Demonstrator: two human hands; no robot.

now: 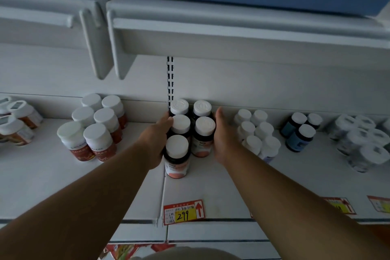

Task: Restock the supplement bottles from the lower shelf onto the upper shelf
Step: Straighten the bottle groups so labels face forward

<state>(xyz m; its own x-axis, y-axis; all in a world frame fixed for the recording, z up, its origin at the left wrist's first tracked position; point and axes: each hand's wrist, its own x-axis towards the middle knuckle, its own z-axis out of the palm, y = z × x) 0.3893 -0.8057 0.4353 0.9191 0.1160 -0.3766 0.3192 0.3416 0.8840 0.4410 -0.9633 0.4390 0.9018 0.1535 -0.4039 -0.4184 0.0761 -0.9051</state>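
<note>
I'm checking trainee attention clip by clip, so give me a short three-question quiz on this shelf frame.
1. True or false: the yellow-and-red price tag on the shelf edge reads 299.
2. How many dark white-capped bottles with peach labels stand in the cluster between the hands?
A. three B. five C. eight
3. Which hand touches the cluster with its fingers curled around a bottle: the left hand or the right hand?

Key:
1. True.
2. B, five: three in the left column, two in the right.
3. The left hand; the right hand lies flat and straight-fingered against the cluster's right side.
</note>
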